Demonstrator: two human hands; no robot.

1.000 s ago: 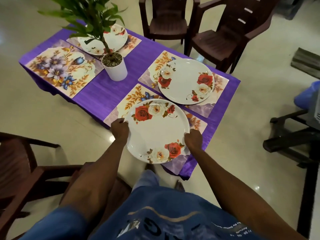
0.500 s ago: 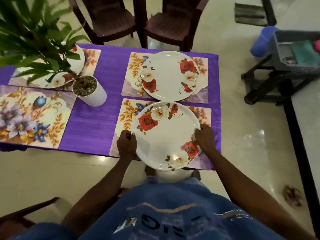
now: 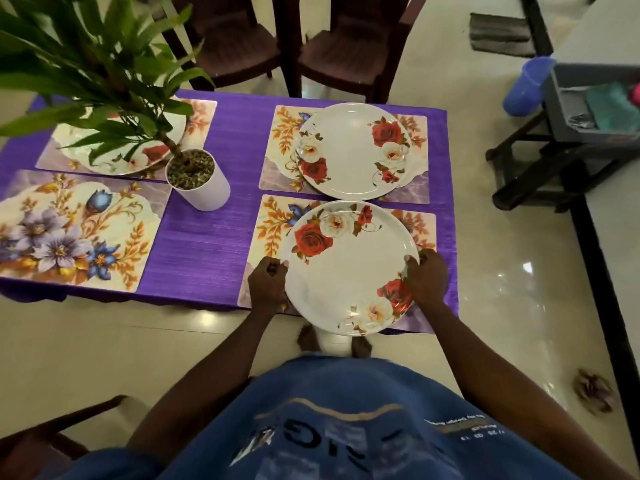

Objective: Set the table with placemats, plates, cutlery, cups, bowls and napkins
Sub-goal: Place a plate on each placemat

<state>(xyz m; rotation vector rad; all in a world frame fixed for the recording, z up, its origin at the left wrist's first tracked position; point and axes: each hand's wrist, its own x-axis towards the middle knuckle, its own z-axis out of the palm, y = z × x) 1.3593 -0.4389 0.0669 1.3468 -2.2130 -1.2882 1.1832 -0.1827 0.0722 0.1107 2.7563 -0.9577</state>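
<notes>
A white plate with red roses (image 3: 348,271) lies over the near right placemat (image 3: 273,230), its near rim past the table's edge. My left hand (image 3: 266,282) grips its left rim and my right hand (image 3: 426,277) grips its right rim. Behind it a second rose plate (image 3: 353,150) sits on the far right placemat (image 3: 280,140). A third plate (image 3: 114,157) rests on the far left placemat (image 3: 201,116), partly hidden by leaves. The near left placemat (image 3: 72,233) carries nothing.
A potted plant in a white pot (image 3: 199,180) stands mid-table on the purple cloth (image 3: 207,244). Two brown chairs (image 3: 332,46) stand beyond the table. At right, a grey bin (image 3: 568,109) on a dark stand, beside a blue cup (image 3: 524,84).
The view has swung round to face the table squarely. The plate in my hands has gone down and forward over the near right placemat.
</notes>
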